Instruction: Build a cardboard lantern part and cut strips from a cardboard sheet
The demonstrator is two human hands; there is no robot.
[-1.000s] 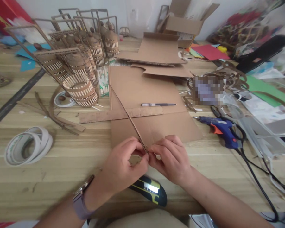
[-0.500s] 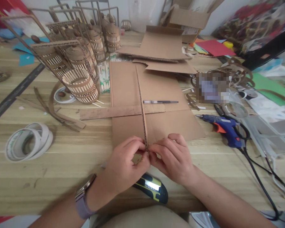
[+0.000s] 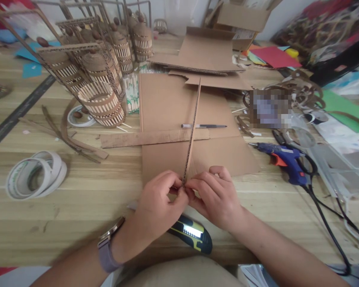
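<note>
My left hand (image 3: 158,207) and my right hand (image 3: 217,197) meet at the near end of a long thin corrugated cardboard strip (image 3: 193,127), both pinching it between fingertips. The strip rises from my fingers and leans away to the upper right over a flat cardboard sheet (image 3: 167,103). A black pen (image 3: 204,126) and a wooden ruler (image 3: 152,138) lie across that sheet. Just under my hands a black and yellow utility knife (image 3: 193,236) rests on the wooden table (image 3: 77,215).
Rolls of white tape (image 3: 34,179) lie at left. Several cardboard lantern-like models (image 3: 98,79) stand at back left. A blue glue gun (image 3: 283,157) with black cable lies at right, beside cardboard rings (image 3: 302,93) and coloured paper (image 3: 275,56). An open box (image 3: 242,24) sits at the back.
The far end of the strip has swung from pointing up-left to pointing up-right, while both hands kept pinching its near end in about the same place.
</note>
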